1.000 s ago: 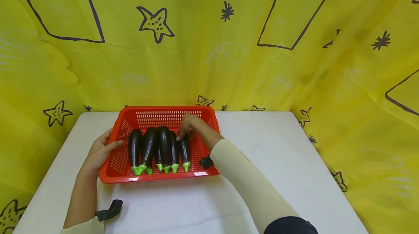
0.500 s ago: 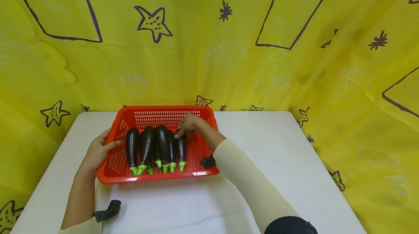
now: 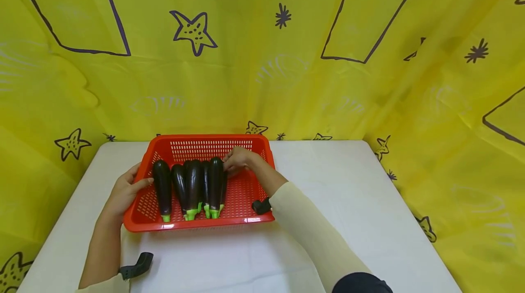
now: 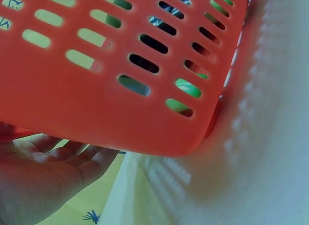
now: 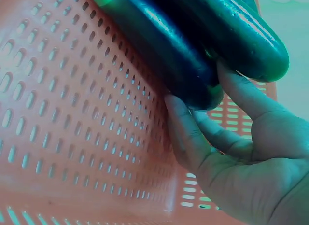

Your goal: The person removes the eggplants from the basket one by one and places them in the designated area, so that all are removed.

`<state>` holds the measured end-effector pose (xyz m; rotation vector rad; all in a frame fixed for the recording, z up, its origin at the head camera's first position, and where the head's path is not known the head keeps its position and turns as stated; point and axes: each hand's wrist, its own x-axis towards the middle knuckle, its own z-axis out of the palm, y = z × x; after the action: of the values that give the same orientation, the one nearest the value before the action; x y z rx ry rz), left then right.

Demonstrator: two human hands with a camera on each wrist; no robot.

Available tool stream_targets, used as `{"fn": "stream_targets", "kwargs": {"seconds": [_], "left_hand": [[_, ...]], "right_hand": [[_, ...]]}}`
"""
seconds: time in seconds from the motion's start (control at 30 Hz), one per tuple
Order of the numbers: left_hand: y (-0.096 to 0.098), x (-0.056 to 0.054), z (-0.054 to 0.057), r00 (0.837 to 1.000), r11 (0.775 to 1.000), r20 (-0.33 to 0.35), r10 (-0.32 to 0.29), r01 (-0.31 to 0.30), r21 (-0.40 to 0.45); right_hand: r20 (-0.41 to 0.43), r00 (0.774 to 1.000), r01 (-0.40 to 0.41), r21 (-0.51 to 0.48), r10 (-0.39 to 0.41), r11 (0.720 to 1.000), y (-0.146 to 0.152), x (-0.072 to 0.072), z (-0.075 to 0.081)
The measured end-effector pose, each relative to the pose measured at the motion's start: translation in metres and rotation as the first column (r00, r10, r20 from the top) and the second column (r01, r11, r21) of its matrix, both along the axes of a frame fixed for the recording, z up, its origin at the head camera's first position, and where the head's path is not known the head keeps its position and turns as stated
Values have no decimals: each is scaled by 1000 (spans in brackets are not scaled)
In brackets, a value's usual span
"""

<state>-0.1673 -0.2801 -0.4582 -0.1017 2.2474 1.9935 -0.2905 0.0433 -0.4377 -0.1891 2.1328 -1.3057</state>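
A red perforated plastic basket (image 3: 246, 195) sits on the white-covered table, with several dark eggplants in it, their green stem ends toward the front. My left hand (image 3: 126, 191) grips the basket's left side, thumb over the rim and fingers outside; the left wrist view shows that hand (image 4: 48, 181) beneath the basket wall. Inside, one eggplant (image 3: 162, 188) lies apart at the left, others (image 3: 193, 186) bunched in the middle. At the right of the bunch, my right hand (image 3: 238, 160) pinches the rounded end of an eggplant (image 5: 169, 51), another eggplant (image 5: 236, 36) lying against its thumb.
The white tabletop (image 3: 328, 192) extends right of the basket and in front of it. A yellow patterned curtain (image 3: 246, 88) hangs behind and along both sides. Black wrist-worn pieces (image 3: 137, 265) show at both forearms.
The eggplants have shifted left in the basket and bunched closer, with the rightmost one now partly behind its neighbour. My right hand's fingers moved round that end; the left hand has kept its hold.
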Motion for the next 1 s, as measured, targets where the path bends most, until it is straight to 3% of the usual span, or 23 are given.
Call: {"fn": "stream_targets", "kwargs": {"seconds": [0.23, 0.67, 1.0], "left_hand": [[0, 0, 0, 1000, 1000, 2, 3, -3, 25], [1, -1, 0, 1000, 1000, -6, 6, -6, 13], [1, -1, 1, 1000, 1000, 7, 12, -12, -4]], "right_hand": [[23, 999, -23, 3, 23, 1000, 1, -2, 4], [222, 975, 16, -94, 5, 995, 6, -3, 7], [281, 960, 6, -90, 20, 996, 4, -2, 11]]}}
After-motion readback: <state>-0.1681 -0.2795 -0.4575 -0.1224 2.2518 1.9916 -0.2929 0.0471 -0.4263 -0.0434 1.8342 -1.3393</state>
